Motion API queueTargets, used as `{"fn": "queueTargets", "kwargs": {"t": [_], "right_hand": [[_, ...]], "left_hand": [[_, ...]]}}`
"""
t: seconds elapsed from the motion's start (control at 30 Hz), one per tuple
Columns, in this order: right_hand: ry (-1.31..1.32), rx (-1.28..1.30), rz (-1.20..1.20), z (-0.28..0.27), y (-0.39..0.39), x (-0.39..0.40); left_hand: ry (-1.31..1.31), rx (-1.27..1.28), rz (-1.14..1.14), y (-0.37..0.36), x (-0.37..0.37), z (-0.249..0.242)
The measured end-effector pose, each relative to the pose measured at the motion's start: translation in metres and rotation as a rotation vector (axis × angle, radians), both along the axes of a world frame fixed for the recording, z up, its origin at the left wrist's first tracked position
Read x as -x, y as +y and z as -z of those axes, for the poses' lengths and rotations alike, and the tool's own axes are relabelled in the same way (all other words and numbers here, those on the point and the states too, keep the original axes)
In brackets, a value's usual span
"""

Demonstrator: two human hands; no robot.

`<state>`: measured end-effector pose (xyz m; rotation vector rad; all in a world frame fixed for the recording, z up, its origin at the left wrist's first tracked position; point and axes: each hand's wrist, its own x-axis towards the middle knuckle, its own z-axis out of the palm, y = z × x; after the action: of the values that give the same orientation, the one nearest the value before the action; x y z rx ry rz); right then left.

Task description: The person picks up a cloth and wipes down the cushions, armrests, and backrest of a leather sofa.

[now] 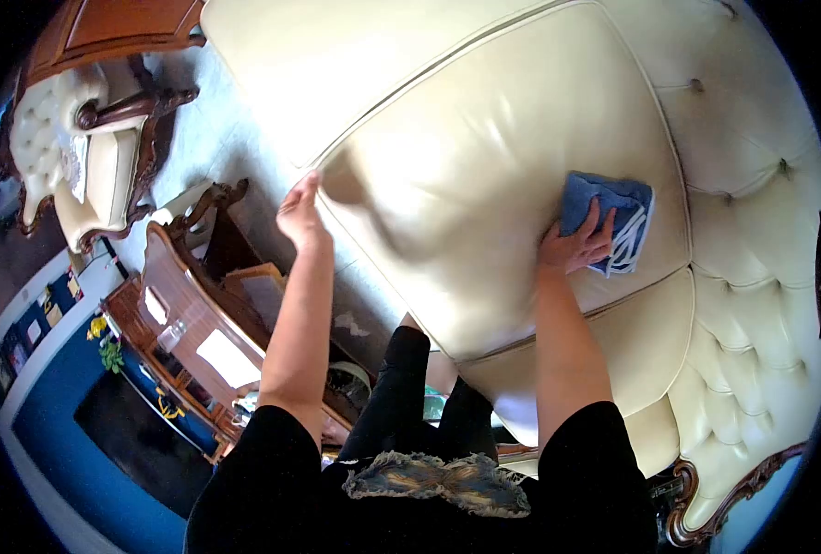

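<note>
A cream leather sofa fills the view, with a large seat cushion [484, 185] in the middle and a tufted backrest [761, 231] on the right. My right hand [576, 245] presses a folded blue cloth [613, 208] flat on the cushion near the backrest. My left hand [299, 212] rests with fingers together on the cushion's front edge, holding nothing.
A glossy wooden coffee table [198, 323] stands behind my left arm. A cream armchair with carved wooden arms [87, 157] sits at the upper left beside a wooden cabinet [115, 32]. The sofa's carved wooden trim [706, 508] shows at the lower right.
</note>
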<state>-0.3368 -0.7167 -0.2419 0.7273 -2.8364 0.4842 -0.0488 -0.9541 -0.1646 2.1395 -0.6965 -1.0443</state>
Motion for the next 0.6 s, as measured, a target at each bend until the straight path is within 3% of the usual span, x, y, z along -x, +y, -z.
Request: {"fn": "queueTargets", "kwargs": {"t": [0.1, 0.3, 0.57, 0.6], "right_hand": [[0.001, -0.028, 0.017, -0.001, -0.002, -0.002], [0.057, -0.033, -0.031, 0.007, 0.002, -0.002], [0.07, 0.005, -0.036, 0.004, 0.001, -0.001], [0.071, 0.018, -0.039, 0.005, 0.001, -0.001]], "left_hand": [[0.017, 0.122, -0.147, 0.006, -0.094, 0.021], [-0.198, 0.211, -0.038, 0.009, -0.19, 0.036], [-0.676, 0.022, 0.026, 0.01, -0.273, 0.061], [-0.61, -0.085, 0.101, 0.013, -0.307, 0.074]]}}
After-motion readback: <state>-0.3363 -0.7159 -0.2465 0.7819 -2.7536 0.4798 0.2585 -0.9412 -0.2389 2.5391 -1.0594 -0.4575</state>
